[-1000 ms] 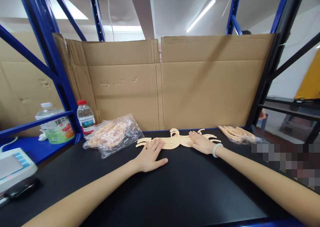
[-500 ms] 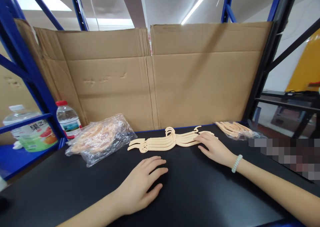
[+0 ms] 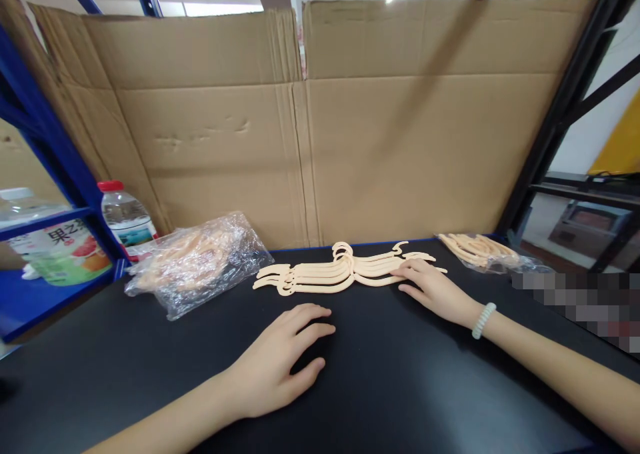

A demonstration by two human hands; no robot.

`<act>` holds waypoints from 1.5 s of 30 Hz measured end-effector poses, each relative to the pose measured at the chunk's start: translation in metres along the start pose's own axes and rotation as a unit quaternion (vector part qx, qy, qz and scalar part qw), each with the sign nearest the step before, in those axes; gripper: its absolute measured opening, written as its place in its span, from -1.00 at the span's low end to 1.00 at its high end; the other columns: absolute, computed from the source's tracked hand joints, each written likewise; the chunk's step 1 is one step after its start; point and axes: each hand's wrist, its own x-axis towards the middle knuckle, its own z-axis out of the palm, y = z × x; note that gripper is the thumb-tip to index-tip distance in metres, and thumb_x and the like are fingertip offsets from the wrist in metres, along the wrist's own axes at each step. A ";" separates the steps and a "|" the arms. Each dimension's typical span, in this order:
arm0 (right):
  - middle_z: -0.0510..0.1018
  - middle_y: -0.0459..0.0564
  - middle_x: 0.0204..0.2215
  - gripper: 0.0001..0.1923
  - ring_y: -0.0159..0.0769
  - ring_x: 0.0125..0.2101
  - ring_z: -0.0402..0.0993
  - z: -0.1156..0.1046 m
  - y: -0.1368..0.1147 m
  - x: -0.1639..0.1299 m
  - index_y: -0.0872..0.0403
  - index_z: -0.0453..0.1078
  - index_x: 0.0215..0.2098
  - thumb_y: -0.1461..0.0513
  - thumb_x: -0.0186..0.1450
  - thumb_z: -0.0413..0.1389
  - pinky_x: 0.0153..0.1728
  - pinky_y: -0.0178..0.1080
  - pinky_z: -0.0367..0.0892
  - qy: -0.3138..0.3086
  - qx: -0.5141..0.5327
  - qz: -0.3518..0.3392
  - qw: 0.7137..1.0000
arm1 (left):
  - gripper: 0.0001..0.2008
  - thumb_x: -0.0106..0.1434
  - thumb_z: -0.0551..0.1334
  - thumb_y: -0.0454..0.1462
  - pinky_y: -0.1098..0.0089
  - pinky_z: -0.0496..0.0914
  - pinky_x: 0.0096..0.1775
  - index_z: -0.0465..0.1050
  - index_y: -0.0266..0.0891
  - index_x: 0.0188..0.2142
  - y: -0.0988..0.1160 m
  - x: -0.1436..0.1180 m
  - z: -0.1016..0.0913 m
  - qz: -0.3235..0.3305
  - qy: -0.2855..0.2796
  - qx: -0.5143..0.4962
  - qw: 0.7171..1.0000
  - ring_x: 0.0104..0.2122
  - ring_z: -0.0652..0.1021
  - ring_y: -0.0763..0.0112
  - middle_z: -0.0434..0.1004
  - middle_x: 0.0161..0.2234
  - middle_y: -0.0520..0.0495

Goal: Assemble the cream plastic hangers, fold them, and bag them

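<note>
Several beige plastic clothes hangers [image 3: 320, 277] lie side by side in a row on the black tabletop, their hooks at the back. My right hand [image 3: 431, 286] rests over the right end of the hangers, fingers stretched out and thumb apart, fingertips touching the arms near the front. A pale beaded bracelet is on that wrist. My left hand [image 3: 286, 357] lies in front of the hangers, apart from them, with its fingers spread and nothing in it.
A clear plastic bag [image 3: 200, 261] of similar hangers lies at left, and a second bag [image 3: 480, 251] lies at back right. Behind the tabletop stands a cardboard wall [image 3: 220, 134]. A red-capped bottle [image 3: 129, 217] and a larger jug [image 3: 60, 247] stand at far left by the blue frame.
The view has tilted downward. At the right end, the hanger arms are spread a little further apart, with my right hand still over them. My left hand has hardly moved.
</note>
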 end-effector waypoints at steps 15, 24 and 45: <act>0.48 0.02 -0.31 -0.82 -0.19 -0.24 0.39 -0.004 -0.001 0.003 0.04 0.39 -0.32 0.18 0.37 0.00 -0.17 -0.12 0.34 -0.018 0.085 0.028 0.996 | -0.52 0.29 0.12 -0.33 0.18 0.29 0.16 0.16 -0.06 0.19 -0.005 0.000 0.002 -0.064 0.029 -0.084 0.994 0.13 0.38 0.25 0.33 0.16 -0.10; 0.51 -0.04 -0.35 -0.84 -0.28 -0.37 0.43 -0.020 -0.013 0.001 0.04 0.33 -0.28 0.16 0.38 -0.04 -0.30 -0.23 0.31 -0.030 0.130 0.047 0.990 | -0.61 0.29 0.14 -0.25 0.15 0.27 0.17 0.29 -0.09 0.12 -0.010 0.003 0.002 -0.127 0.055 -0.155 0.978 0.11 0.41 0.21 0.41 0.12 -0.08; 0.54 0.04 -0.14 -0.75 -0.19 -0.21 0.47 -0.046 -0.031 -0.007 -0.01 0.39 -0.08 0.09 0.39 -0.03 -0.20 -0.16 0.39 0.016 0.101 0.035 0.994 | -0.52 0.15 0.25 -0.11 0.22 0.42 -0.04 0.29 -0.24 0.03 -0.018 0.013 0.004 -0.299 0.232 -0.455 0.806 -0.15 0.57 0.22 0.45 -0.06 -0.14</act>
